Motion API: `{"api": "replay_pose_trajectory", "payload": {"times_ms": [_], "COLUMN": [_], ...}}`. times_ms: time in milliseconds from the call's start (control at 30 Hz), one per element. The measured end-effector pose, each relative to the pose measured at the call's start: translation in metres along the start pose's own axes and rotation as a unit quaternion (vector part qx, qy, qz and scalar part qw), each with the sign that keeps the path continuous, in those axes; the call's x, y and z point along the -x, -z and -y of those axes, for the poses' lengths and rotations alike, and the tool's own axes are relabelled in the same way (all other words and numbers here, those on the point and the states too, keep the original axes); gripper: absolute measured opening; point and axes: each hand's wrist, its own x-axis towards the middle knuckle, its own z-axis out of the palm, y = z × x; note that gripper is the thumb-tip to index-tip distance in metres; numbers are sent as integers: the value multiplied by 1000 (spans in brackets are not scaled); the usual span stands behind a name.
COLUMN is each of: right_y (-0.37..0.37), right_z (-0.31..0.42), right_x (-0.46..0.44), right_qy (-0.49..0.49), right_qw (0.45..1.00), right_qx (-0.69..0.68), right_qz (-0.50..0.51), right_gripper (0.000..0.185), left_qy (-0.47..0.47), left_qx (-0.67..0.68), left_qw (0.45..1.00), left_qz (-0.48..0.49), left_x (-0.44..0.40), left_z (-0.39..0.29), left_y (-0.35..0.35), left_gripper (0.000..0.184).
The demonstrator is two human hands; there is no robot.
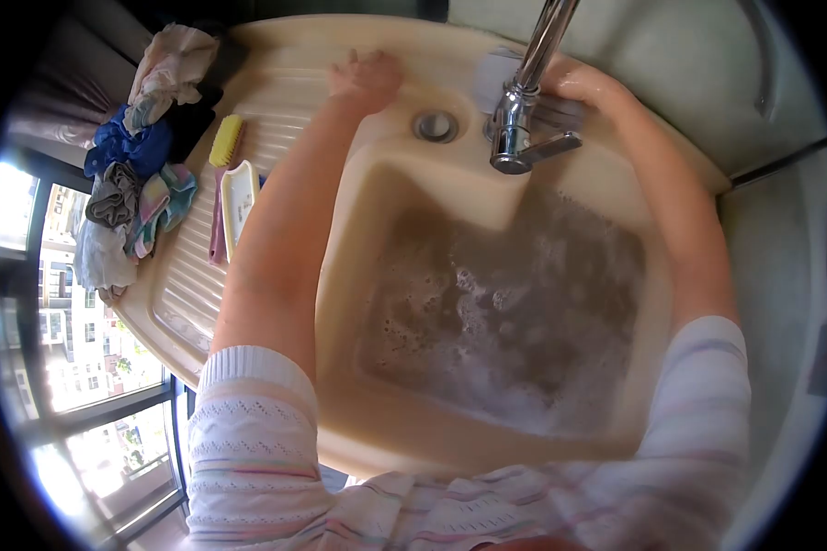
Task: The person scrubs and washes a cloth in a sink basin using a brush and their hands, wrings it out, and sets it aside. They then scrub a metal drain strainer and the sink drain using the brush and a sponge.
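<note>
Our left hand (368, 83) rests unclenched and holding nothing on the back ledge (441, 41) of the beige sink (377, 439), at eleven o'clock from the murky water (524, 312). Towards one o'clock, our right hand (574, 80) is at the grey cloth (496, 73), which lies behind the chrome mixer tap (513, 124) at twelve; the tap hides the fingers, so we cannot tell whether they grip or merely press. We judge that a hasty sideways sweep could knock the lever (553, 145) and start the flow, or drag a loose cloth edge into the water.
</note>
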Motion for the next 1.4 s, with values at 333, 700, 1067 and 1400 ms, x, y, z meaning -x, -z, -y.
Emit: {"api": "replay_pose_trajectory", "payload": {"times_ms": [333,700,1067,1400], "right_y": [-21,6,-15,19], "right_z": [39,-22,28,-45], "right_x": [-78,-3,-60,47], "right_qy": [134,-7,193,66], "right_qw": [982,997,928,922], "right_qx": [-102,-72,216,244], "right_qz": [85,-4,-233,-294], "right_gripper": [81,37,53,43], "left_qy": [-6,-31,-43,-259], "left_qx": [40,54,95,-30], "left_qw": [999,998,994,963], "left_qz": [-12,26,17,-68], "left_x": [-6,0,-8,-23], "left_z": [4,6,6,31], "left_y": [-4,4,-7,-29], "left_gripper": [40,39,39,27]}}
